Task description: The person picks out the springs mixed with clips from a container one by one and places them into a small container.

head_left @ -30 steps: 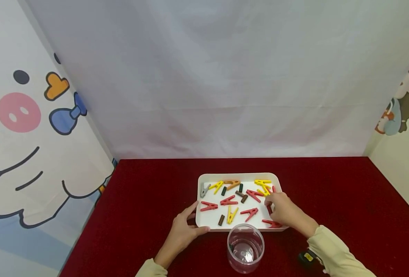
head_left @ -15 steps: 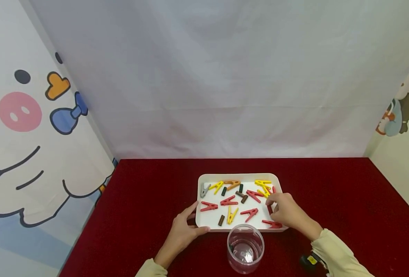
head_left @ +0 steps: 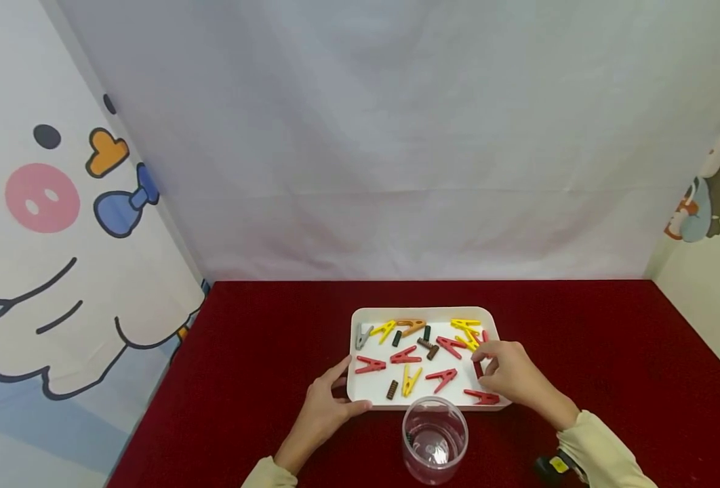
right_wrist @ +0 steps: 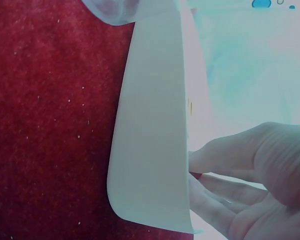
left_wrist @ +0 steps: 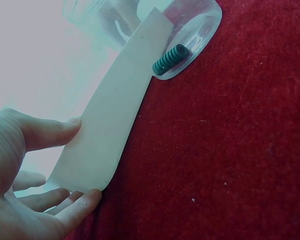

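"Right hand [head_left: 512,374] edged slightly outward, pinching a red piece [head_left: 478,369] at the right of the tray [head_left: 424,312]."
"Left hand [head_left: 320,415]?"
"Spread against the tray's near-left corner."
"Risk?"
"Tugging it nearer could topple the jar [head_left: 435,469] beside it."

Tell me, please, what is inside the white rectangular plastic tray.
Inside the tray lie V-shaped red, yellow, orange and grey plastic clips and dark green and brown coil springs. The right hand covers part of its right side, hiding whatever is beneath.
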`<move>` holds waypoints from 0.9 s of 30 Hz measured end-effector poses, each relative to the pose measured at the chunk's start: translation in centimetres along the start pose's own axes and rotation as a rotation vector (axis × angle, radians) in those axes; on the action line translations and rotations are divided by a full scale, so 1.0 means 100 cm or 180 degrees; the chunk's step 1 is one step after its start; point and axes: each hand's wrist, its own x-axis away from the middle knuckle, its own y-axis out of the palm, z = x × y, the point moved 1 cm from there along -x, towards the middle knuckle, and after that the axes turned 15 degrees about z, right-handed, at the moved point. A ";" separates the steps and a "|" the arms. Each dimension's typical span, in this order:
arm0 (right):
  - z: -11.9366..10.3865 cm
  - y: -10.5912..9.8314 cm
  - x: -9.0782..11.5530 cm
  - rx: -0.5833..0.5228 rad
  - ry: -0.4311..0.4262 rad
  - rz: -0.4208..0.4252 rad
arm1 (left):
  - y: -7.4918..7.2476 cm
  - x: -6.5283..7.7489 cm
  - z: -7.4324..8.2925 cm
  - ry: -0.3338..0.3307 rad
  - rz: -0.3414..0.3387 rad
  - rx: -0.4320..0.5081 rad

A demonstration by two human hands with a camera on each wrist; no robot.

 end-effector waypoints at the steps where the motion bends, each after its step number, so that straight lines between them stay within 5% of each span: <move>1: 0.000 -0.001 0.001 -0.0007 0.0010 0.0008 | 0.000 0.000 0.001 -0.0003 -0.0002 0.0004; 27: -0.009 -0.013 0.009 -0.0391 -0.0048 0.0108 | -0.001 0.002 0.003 0.0008 0.0018 -0.0037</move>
